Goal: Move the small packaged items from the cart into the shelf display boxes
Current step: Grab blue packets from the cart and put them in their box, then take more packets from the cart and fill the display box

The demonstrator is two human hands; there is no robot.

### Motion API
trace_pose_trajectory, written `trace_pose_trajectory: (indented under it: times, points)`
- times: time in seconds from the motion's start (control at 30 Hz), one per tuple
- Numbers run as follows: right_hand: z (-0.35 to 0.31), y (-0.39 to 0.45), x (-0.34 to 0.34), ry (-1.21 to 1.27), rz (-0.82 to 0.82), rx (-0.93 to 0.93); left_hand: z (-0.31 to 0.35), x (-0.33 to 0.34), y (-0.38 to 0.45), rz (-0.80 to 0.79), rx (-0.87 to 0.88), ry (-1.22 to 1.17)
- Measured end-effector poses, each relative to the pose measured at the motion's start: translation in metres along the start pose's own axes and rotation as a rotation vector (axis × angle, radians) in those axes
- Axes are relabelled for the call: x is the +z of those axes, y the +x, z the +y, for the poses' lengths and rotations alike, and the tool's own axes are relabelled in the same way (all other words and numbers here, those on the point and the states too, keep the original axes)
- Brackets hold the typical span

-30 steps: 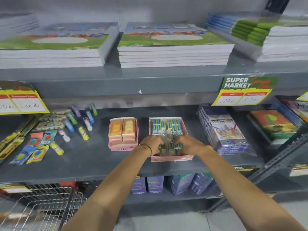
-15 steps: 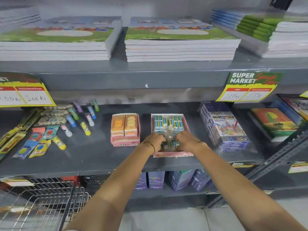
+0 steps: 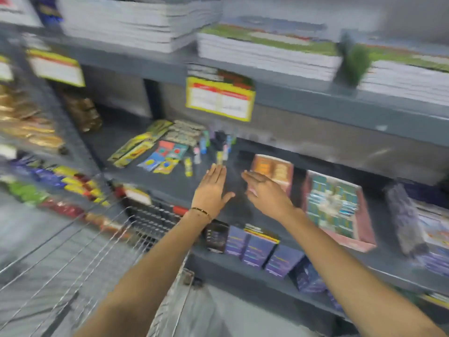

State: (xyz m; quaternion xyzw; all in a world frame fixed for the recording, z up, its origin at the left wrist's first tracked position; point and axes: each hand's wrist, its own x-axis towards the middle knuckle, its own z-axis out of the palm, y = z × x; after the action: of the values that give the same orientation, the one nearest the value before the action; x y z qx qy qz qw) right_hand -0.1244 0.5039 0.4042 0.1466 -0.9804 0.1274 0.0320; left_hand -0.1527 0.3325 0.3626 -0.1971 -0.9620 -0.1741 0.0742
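Note:
The view is blurred by motion. My left hand hangs open and flat over the grey middle shelf, holding nothing. Beside it my right hand is open too, fingers apart, just left of a pink display box of orange items. Further right stands a second pink display box filled with small blue-green packaged items and a clear wrapper on top. The wire cart fills the lower left; what lies inside it is not clear.
Loose glue sticks and flat packets lie on the shelf's left part. Stacks of books sit on the upper shelf, a yellow price tag hangs from its edge. Purple boxes line the lower shelf.
Both hands have let go of the wrapped packets in the right display box and swung left, open. The head has turned left and down toward the cart.

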Motion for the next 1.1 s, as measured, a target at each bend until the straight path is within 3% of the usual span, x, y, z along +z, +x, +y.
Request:
trace_pose_trajectory:
  times: [0.17, 0.3, 0.47, 0.63, 0.77, 0.9, 1.1]
  points:
    - [-0.125, 0.060, 0.081, 0.013, -0.239, -0.294, -0.142, -0.033, -0.101, -0.044, -0.357, 0.034]
    - [-0.210, 0.087, 0.166, -0.037, -0.467, -0.467, -0.228, -0.017, -0.183, -0.110, -0.627, -0.016]
    - [-0.261, 0.090, 0.278, -0.192, -0.722, -0.601, -0.284, 0.050, -0.267, -0.366, -0.805, -0.104]
    - [-0.275, 0.071, 0.399, -0.389, -0.902, -0.729, -0.317, 0.137, -0.301, -0.590, -0.801, -0.159]
    - [-0.261, 0.044, 0.472, -0.554, -0.932, -0.706, -0.327, 0.202, -0.310, -0.647, -0.778, -0.233]
    - [-0.246, 0.025, 0.500, -0.589, -0.819, -0.632, -0.334, 0.239, -0.313, -0.657, -0.721, -0.173]
    - [-0.245, 0.025, 0.506, -0.603, -0.741, -0.689, -0.329, 0.263, -0.319, -0.459, -0.753, -0.100]
